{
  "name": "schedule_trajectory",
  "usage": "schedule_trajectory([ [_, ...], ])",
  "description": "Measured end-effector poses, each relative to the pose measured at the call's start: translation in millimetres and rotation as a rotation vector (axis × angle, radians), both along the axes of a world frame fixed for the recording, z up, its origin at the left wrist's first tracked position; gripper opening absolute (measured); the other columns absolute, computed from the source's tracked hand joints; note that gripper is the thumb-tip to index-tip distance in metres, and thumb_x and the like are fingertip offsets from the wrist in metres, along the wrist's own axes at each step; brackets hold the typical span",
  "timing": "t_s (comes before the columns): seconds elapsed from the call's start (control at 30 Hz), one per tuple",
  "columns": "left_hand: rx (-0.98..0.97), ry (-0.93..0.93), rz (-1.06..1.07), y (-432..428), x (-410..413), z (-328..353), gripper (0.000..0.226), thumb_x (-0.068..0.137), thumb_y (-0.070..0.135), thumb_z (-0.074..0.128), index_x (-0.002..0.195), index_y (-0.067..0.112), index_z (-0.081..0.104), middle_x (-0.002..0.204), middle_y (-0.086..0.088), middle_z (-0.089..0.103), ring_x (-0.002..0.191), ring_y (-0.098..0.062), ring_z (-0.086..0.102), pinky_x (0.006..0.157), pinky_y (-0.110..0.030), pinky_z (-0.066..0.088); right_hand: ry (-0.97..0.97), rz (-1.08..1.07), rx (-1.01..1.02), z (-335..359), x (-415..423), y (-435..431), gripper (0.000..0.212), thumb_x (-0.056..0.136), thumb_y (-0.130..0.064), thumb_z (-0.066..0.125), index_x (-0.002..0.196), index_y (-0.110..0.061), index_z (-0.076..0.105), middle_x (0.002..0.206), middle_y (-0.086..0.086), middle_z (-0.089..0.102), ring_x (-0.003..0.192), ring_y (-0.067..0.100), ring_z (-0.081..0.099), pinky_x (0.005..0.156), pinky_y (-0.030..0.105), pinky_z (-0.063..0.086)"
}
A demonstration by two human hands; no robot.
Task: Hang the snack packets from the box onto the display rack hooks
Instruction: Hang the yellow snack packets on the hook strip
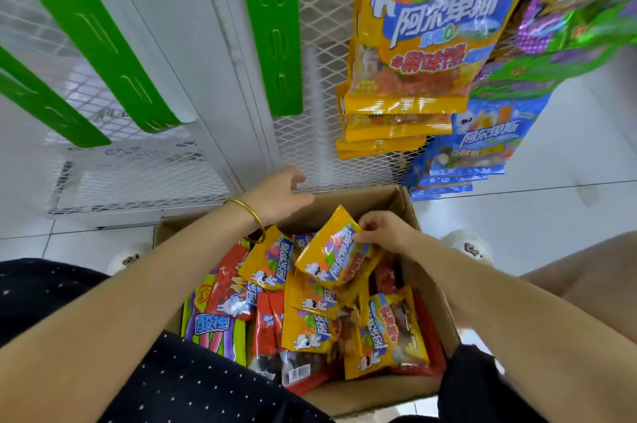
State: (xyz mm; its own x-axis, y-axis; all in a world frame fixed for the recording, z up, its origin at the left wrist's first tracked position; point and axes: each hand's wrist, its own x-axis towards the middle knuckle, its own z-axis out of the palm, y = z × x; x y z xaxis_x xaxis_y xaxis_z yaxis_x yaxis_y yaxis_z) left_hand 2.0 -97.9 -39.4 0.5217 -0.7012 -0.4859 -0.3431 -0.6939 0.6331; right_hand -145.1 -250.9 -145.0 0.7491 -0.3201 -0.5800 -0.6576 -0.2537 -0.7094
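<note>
The pinch is the weak point. The right hand (384, 233) takes the glossy yellow foil snack packet (329, 258) only by its upper edge, thumb and fingertips closed on the slick seam. I judge it could slide free on the way up, or drag a neighbour out of the pile with it. I cannot see its hanging hole, so finding a hook may be fiddly.

The left hand (277, 196), with a thin gold bangle (249, 219) at its wrist, is loose and empty, its fingers gently curved. Whether it touches the rim beneath it I cannot tell.

Under both hands sits the open brown cardboard box (362, 395), crowded with loose packets in yellow, red and stripes. The pinched packet lies tilted on top of them. Beyond the left hand rises the white wire-mesh display rack (324, 84). Above the right hand, matching hung yellow packets (424, 53) overlap in a stack, with hung blue packets (479, 150) beside them. The hooks themselves are hidden.
</note>
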Motion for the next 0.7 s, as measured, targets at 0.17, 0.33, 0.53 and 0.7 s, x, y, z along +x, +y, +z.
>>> schedule_trajectory([
  [0.17, 0.006, 0.086, -0.108, 13.5, -12.2, 1.8, 0.047, 0.087, 0.022, 0.062, 0.129, 0.007, 0.046, 0.120, 0.000, 0.051, 0.114, -0.016, 0.051, 0.097, -0.023, 0.040, -0.180, -0.010, -0.002, 59.3, -15.4, 0.1, 0.029, 0.085, -0.011, 0.067, 0.062, -0.015, 0.049, 0.063, -0.002, 0.047, 0.056, 0.001, 0.044, 0.051, 0.013, 0.033],
  [0.33, -0.292, -0.119, -0.060, 15.9, -33.9, 28.7, 0.006, 0.086, 0.014, 0.063, 0.090, 0.010, 0.063, 0.075, 0.008, 0.054, 0.071, -0.006, 0.049, 0.060, -0.003, 0.036, -0.344, -0.093, 0.023, 110.5, -38.2, 12.0, 0.017, 0.087, -0.012, 0.064, 0.074, -0.016, 0.056, 0.067, -0.005, 0.056, 0.060, 0.001, 0.055, 0.055, 0.013, 0.044],
  [0.53, -0.414, -0.255, -0.265, 12.3, -54.4, 87.8, 0.011, 0.087, 0.016, 0.061, 0.076, 0.020, 0.063, 0.070, 0.010, 0.055, 0.065, 0.004, 0.050, 0.060, -0.011, 0.036, -0.619, -0.080, -0.065, 186.2, -51.2, 26.7, 0.011, 0.085, -0.008, 0.065, 0.094, -0.014, 0.064, 0.082, -0.008, 0.064, 0.069, -0.007, 0.060, 0.065, 0.010, 0.047],
  [0.7, -0.495, -0.341, -0.306, -3.5, -59.0, 153.8, 0.014, 0.084, 0.019, 0.064, 0.074, 0.027, 0.060, 0.070, 0.011, 0.057, 0.064, 0.000, 0.051, 0.061, -0.016, 0.038, -0.763, -0.090, -0.193, 241.0, -53.1, 22.2, 0.019, 0.085, -0.006, 0.064, 0.074, -0.021, 0.061, 0.065, -0.010, 0.061, 0.063, 0.008, 0.061, 0.061, 0.022, 0.052],
])
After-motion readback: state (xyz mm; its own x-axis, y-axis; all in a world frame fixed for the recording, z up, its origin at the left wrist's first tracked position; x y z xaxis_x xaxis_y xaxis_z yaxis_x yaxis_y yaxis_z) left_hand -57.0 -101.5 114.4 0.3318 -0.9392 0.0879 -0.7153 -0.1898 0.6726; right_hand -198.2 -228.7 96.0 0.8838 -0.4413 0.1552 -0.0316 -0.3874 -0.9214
